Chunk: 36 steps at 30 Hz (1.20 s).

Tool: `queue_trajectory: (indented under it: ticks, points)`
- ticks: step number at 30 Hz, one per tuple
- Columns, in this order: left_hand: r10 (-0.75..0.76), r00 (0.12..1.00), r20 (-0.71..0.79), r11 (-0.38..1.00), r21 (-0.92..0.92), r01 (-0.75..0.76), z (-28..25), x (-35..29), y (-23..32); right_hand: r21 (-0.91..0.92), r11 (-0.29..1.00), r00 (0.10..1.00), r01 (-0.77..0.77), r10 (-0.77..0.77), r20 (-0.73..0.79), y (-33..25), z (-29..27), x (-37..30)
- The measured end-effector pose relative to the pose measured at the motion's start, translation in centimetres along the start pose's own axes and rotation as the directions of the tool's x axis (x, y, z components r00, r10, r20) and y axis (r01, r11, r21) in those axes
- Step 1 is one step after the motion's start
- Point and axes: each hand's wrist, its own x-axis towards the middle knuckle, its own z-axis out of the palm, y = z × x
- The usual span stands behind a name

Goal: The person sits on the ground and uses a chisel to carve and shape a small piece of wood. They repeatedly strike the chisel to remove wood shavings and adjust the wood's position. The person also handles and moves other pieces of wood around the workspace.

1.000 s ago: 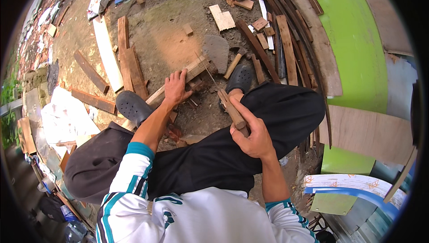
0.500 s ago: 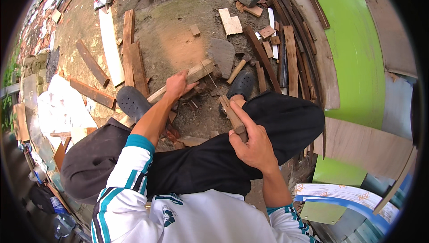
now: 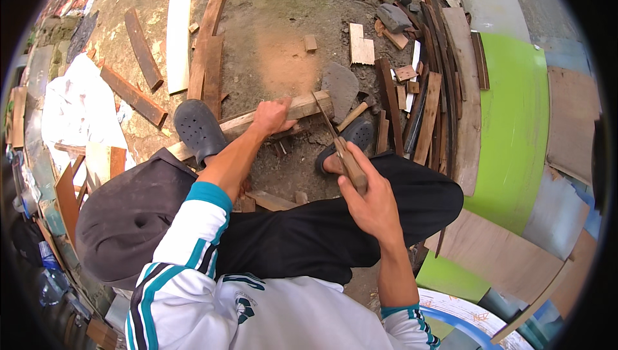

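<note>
My right hand [image 3: 373, 205] is closed around the wooden handle of a handsaw [image 3: 351, 168]. Its narrow blade crosses a pale wooden beam [image 3: 308, 106] close to the far right end, edge against the wood. The beam runs slantwise between my feet, from beside my left shoe up to the right. My left hand [image 3: 270, 118] grips it from above, left of the blade, fingers bent over the far side. How deep the blade sits in the wood cannot be made out.
A hammer [image 3: 353, 115] lies by my right clog [image 3: 357, 136], beside a flat grey stone [image 3: 339, 87]. Sawdust [image 3: 286, 60] covers the ground ahead. Dark planks [image 3: 209, 47] lie left; stacked strips [image 3: 428, 118] and a green board [image 3: 512, 131] lie right. A small wood block [image 3: 310, 43] sits ahead.
The saw and my right hand have moved forward along the cut, away from me. My left hand keeps its hold on the beam. The whole view has shifted slightly.
</note>
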Motion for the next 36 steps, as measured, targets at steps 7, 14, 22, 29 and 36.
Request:
queue_trajectory:
  ticks: [7, 14, 22, 29, 36]
  points:
    - [0.009, 0.999, 0.03, 1.0, 0.006, -0.009, -0.7, 0.4, 0.9, -0.073, 0.996, 0.997, -0.055, 0.05, -0.061, 6.7, 4.2, 7.0]
    - [0.015, 1.0, -0.021, 1.0, 0.026, -0.014, 0.0, -0.1, 0.5, 0.014, 0.988, 0.988, 0.151, -0.15, -0.042, 4.3, 1.6, -1.0]
    - [0.049, 0.999, -0.011, 0.998, 0.035, -0.049, -1.2, 0.5, 1.5, 0.08, 0.986, 0.99, -0.143, 0.143, 0.007, 7.3, 3.6, 5.7]
    - [0.025, 1.0, -0.01, 0.998, 0.062, -0.024, -0.3, 0.1, 0.6, 0.066, 0.988, 0.989, 0.14, -0.137, -0.053, 5.0, 1.8, -1.1]
    - [0.018, 0.999, 0.035, 0.999, 0.05, -0.02, -0.5, 0.7, 0.9, 0.077, 0.997, 1.0, -0.02, 0.021, -0.008, 7.4, 3.7, 6.4]
